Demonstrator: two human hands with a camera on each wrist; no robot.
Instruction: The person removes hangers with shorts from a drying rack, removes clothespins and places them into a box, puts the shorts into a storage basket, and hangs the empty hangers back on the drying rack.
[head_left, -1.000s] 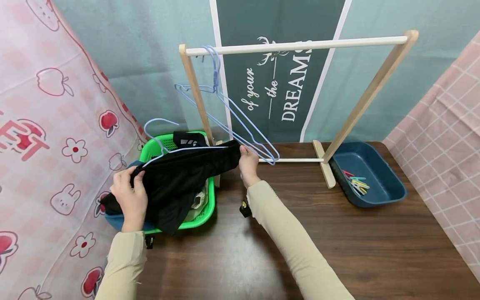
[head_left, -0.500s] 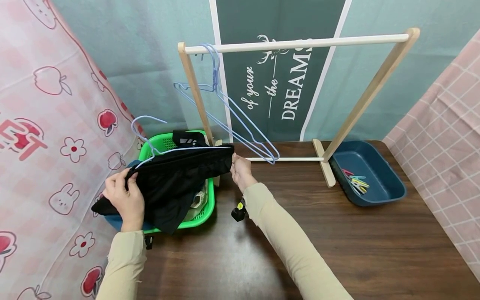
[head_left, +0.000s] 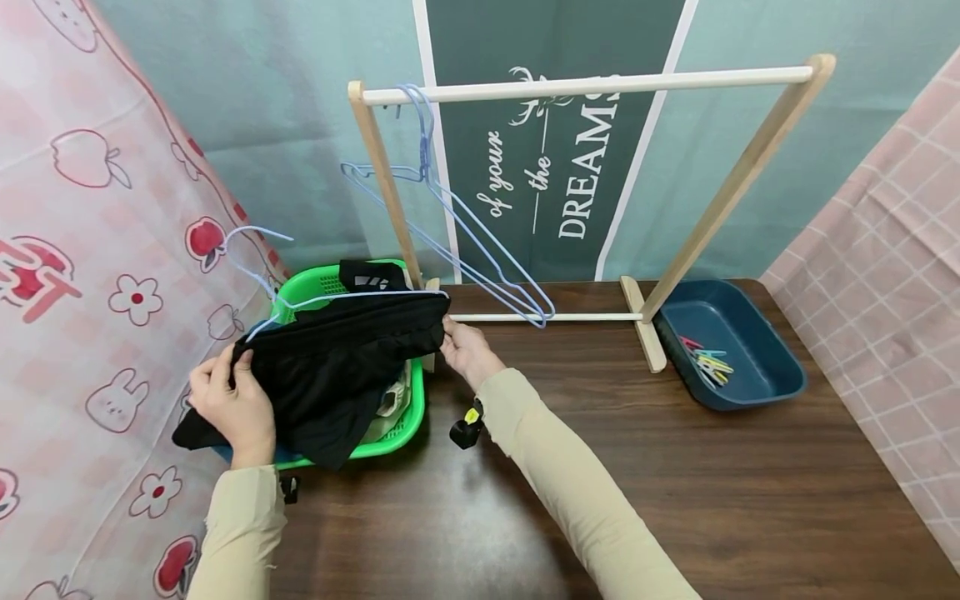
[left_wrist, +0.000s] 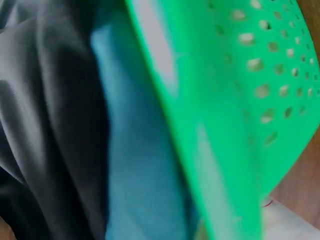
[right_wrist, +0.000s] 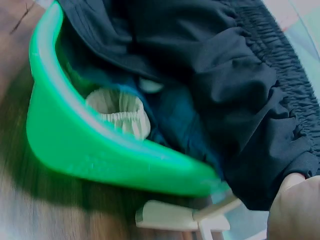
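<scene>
Black shorts with a gathered elastic waistband are stretched between my hands over a green basket. A blue hanger lies along the waistband, its hook pointing up and left, its ends partly hidden by the cloth. My left hand pinches the waistband's left end between thumb and fingers. At the other end, my right hand pinches the waistband by the hanger's tip. In the left wrist view, black cloth hangs beside blue cloth at the basket's rim; the left fingers are out of sight there.
Behind stands a wooden rack with a white rail, where blue hangers hang at the left end. A dark blue tub holding several coloured clothespins stands right. Pale clothing lies in the basket.
Both hands have moved left with the shorts and hanger, the right hand also slightly lower. The hanger's hook has shifted left, tilting further away from the rack.
</scene>
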